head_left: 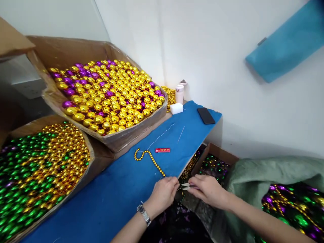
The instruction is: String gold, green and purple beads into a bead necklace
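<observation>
Two forearms [258, 213], right fingers [199, 181] gripping one two-bladed cutter [186, 184], left fingers [174, 182] pinching one gold bead strand [155, 162], one phone [206, 115]

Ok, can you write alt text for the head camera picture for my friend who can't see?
A person's right hand holds small scissors, blades by the left hand, which pinches a string of gold beads trailing over a blue cloth. Boxes of shiny gold, purple and green balls stand at picture left.
</observation>
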{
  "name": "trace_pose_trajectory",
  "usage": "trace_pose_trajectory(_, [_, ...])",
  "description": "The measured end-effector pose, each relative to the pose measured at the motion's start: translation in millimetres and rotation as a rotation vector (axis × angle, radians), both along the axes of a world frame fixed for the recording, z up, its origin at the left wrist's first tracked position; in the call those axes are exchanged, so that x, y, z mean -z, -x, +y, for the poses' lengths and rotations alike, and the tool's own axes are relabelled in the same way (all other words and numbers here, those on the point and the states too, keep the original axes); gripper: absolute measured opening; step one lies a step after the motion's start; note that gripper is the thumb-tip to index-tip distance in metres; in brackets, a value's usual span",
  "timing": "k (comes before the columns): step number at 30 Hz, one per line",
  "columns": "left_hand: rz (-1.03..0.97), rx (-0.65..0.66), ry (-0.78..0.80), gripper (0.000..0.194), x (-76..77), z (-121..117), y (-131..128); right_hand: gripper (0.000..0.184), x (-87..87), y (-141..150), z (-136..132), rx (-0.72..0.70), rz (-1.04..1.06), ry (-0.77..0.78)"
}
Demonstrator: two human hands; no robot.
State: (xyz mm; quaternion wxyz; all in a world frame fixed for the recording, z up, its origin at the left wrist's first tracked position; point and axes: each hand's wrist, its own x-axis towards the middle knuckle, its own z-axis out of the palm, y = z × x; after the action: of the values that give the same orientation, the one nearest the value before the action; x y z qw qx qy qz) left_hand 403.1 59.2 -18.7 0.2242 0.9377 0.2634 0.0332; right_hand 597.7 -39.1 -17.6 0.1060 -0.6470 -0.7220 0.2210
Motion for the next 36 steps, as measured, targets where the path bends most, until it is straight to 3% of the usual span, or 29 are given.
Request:
trace_pose_trajectory(13, [0.076, 0.045, -0.217, 0.016, 0.2, -6, -2, 0.032, 5.9, 9, 14, -0.034, -0.21, -0.045])
trace_pose_trajectory(19, [0.013, -0.081, -0.208, 0.027, -10.8, -4, 4, 0.031, -6.1, -20, 22, -0.044, -0.256, -0.113])
trace_pose_trajectory(24, [-0.304, -0.335, 0.052, 0.023, -29.6, 9, 17, 0.034, -5.2, -40, 71, -0.048, -0.343, -0.224])
trace_pose_trajectory(28, [-0.633, -0.561, 0.433, 0.023, -38.7, 25, 35, 0.033, -0.5, -46, 123, -0.141, -0.461, -0.273])
trace_pose_trajectory(32, [-0.862, -0.708, 0.68, 0.02, -44.5, 26, 49, 0.025, 3.0, -56, 164, -0.163, -0.603, -0.307])
trace_pose_trajectory(36, [-0.995, -0.782, 0.874, 0.021, -48.6, 15, 51, 0.022, 6.5, -64, 186, -0.265, -0.642, -0.32])
